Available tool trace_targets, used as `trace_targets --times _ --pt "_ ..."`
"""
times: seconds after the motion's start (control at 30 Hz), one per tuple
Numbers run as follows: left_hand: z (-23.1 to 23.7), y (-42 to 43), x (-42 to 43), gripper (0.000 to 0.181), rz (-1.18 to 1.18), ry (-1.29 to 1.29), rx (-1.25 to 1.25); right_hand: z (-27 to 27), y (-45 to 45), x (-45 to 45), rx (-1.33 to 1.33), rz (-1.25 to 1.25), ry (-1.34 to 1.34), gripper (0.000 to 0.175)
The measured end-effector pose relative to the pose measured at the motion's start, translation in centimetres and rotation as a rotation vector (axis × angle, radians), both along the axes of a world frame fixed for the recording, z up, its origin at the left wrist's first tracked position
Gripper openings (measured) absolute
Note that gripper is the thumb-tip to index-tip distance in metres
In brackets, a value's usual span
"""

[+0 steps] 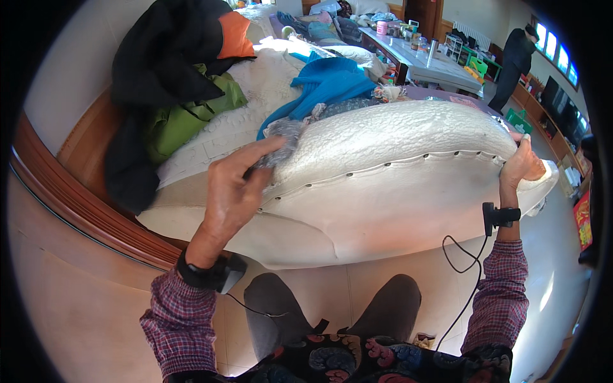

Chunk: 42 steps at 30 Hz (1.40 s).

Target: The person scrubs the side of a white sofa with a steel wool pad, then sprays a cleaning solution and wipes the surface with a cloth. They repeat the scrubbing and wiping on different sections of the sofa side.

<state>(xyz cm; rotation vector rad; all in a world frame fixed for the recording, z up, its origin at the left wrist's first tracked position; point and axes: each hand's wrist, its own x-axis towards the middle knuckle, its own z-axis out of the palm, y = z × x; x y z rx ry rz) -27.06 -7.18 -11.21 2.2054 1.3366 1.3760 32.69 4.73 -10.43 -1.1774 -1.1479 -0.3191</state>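
In front of me is the side of a cream leather sofa (pixel 397 206), with a padded armrest (pixel 402 127) edged by a row of dark studs. My left hand (pixel 234 186) grips a crumpled grey cloth (pixel 283 143) at the armrest's left end; both are slightly blurred. The cloth appears to touch the leather. At the far right, my right hand (pixel 519 160) is closed over the front end of the armrest, its fingertips partly hidden. Both wrists wear black straps with cables.
On the sofa lie a blue knitted garment (pixel 330 79), a green bag (pixel 191 115) and a black and orange garment (pixel 167 57). Behind stands a long table (pixel 431 72) with jars and a steel flask (pixel 432 49). A person (pixel 512 62) stands near the windows. Wooden trim (pixel 86 206) runs at left.
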Motion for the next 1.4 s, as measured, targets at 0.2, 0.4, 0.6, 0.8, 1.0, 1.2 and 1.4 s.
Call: trace_targets --times 0.2,0.4,0.6,0.8,1.0,1.2,1.4 --pt "1.0 -2.4 1.5 0.055 0.211 0.012 -0.011 -0.2 0.1 1.0 -0.068 -0.092 -0.097 0.053" --pt "1.4 -0.8 3.4 0.06 -0.081 0.054 0.171 -0.4 0.4 1.3 -0.06 -0.267 -0.261 0.05" --pt "1.2 -3.1 2.6 0.059 0.104 0.031 0.156 -0.1 -0.2 0.6 -0.052 -0.064 -0.017 0.045" --pt "0.4 -2.5 3.5 0.059 0.047 0.104 0.184 -0.3 -0.3 0.8 -0.083 -0.305 -0.351 0.037" --pt "2.2 -4.3 5.5 0.057 0.115 0.105 0.284 -0.6 0.2 1.7 -0.076 -0.231 -0.244 0.033" --pt "1.1 -1.0 7.6 0.053 -0.076 0.213 0.51 -0.7 0.4 1.4 -0.04 -0.24 -0.306 0.036" --pt "1.8 -2.3 7.4 0.051 0.042 0.221 0.594 -0.4 0.1 0.8 0.003 -0.213 -0.229 0.044"
